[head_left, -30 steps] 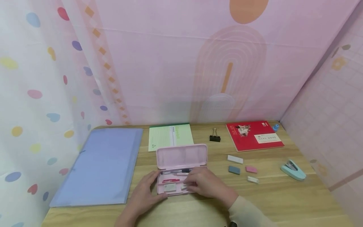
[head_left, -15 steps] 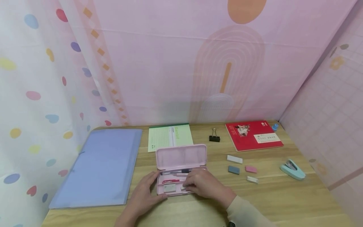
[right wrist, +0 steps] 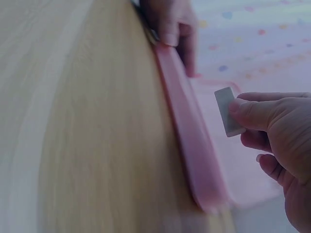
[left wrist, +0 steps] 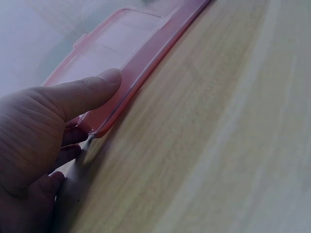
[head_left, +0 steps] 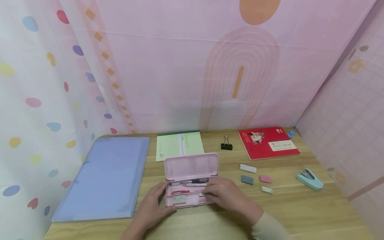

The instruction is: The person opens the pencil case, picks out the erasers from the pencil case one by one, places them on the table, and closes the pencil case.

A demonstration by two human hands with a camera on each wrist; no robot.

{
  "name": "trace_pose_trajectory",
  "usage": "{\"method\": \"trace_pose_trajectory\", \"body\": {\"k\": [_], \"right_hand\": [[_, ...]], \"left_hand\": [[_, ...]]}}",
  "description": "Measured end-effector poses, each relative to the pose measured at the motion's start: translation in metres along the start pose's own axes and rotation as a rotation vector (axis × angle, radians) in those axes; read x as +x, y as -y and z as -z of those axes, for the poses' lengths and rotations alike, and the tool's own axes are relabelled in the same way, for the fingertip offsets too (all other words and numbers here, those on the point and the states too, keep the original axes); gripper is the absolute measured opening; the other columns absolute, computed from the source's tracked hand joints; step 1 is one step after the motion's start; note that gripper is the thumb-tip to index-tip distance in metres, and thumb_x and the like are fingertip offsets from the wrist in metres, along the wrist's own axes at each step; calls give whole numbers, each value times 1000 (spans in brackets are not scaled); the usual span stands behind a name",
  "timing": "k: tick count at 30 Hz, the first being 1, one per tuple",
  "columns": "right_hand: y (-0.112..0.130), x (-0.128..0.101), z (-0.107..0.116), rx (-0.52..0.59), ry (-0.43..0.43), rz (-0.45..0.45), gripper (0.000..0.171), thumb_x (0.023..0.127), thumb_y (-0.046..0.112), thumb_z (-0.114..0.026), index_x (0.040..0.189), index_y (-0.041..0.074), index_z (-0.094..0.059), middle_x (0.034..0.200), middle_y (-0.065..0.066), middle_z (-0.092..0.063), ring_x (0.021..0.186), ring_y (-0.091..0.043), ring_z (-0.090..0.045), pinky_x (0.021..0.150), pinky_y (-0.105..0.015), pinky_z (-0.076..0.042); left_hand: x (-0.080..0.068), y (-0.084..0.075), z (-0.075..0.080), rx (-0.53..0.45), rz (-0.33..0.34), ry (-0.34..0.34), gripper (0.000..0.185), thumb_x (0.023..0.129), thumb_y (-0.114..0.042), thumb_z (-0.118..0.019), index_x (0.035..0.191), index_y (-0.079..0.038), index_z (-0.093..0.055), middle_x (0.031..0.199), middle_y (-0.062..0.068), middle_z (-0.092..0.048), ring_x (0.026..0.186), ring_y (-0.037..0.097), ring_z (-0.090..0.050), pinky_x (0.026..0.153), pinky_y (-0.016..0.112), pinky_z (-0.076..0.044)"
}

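Note:
A pink pencil case (head_left: 192, 166) lies with its lid raised. Inside it are a black-gripped pen (head_left: 199, 181), a red pen (head_left: 180, 192) and, in the front compartment, a grey-white eraser (head_left: 179, 199). My left hand (head_left: 153, 202) holds the case's left end, thumb at the front corner and fingers along the side; the left wrist view shows the thumb (left wrist: 92, 92) over the rim. Above the case's right part, my right hand (head_left: 223, 195) pinches another small pale eraser (right wrist: 227, 111) between thumb and fingers. The right hand hides the case's right end in the head view.
To the right lie several loose erasers, among them a blue one (head_left: 247, 180) and a pink one (head_left: 265, 179), and a mint stapler (head_left: 310, 179). Behind are a green notepad (head_left: 180, 145), a binder clip (head_left: 226, 143) and a red book (head_left: 268, 143). A blue folder (head_left: 103, 176) lies left.
My right hand has shifted slightly right with the pinched eraser, uncovering more of the pens and the front compartment. The left hand stays at the case's left end.

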State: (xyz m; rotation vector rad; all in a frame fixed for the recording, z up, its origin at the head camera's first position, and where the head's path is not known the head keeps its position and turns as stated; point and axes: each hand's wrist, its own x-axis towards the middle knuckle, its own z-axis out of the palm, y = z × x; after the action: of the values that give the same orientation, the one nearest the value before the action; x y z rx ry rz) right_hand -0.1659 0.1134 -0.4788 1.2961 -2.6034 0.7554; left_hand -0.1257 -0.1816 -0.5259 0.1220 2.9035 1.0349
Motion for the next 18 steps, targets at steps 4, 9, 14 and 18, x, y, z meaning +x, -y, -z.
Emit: {"method": "trace_pose_trajectory", "body": {"k": [4, 9, 14, 18], "right_hand": [[-16, -29, 15, -26, -120, -5, 18, 79, 12, -79, 96, 18, -77, 93, 10, -68, 88, -6, -62, 79, -23, -55], [-34, -65, 34, -42, -98, -177, 19, 80, 13, -79, 97, 22, -77, 92, 17, -66, 85, -2, -60, 73, -23, -55], [-46, -90, 46, -54, -45, -325, 19, 81, 16, -78, 97, 26, -77, 92, 23, -66, 85, 1, -59, 77, -26, -56], [-54, -101, 50, -68, -43, -365, 19, 80, 14, -79, 95, 25, -77, 89, 22, -65, 81, 1, -58, 75, -27, -57]], "left_hand": [[0, 0, 0, 4, 3, -2, 101, 63, -67, -76, 146, -21, -43, 147, 11, -42, 135, 34, -37, 108, 56, -34], [0, 0, 0, 13, 2, -3, 102, 63, -68, -75, 146, -20, -43, 147, 12, -42, 135, 34, -37, 108, 56, -34], [-1, -1, 1, 12, 3, 0, 102, 63, -69, -75, 146, -19, -42, 147, 12, -42, 135, 34, -37, 108, 56, -34], [-1, -2, 1, 11, 0, -1, 102, 63, -69, -75, 146, -20, -42, 147, 12, -42, 135, 34, -37, 108, 56, -34]]}}
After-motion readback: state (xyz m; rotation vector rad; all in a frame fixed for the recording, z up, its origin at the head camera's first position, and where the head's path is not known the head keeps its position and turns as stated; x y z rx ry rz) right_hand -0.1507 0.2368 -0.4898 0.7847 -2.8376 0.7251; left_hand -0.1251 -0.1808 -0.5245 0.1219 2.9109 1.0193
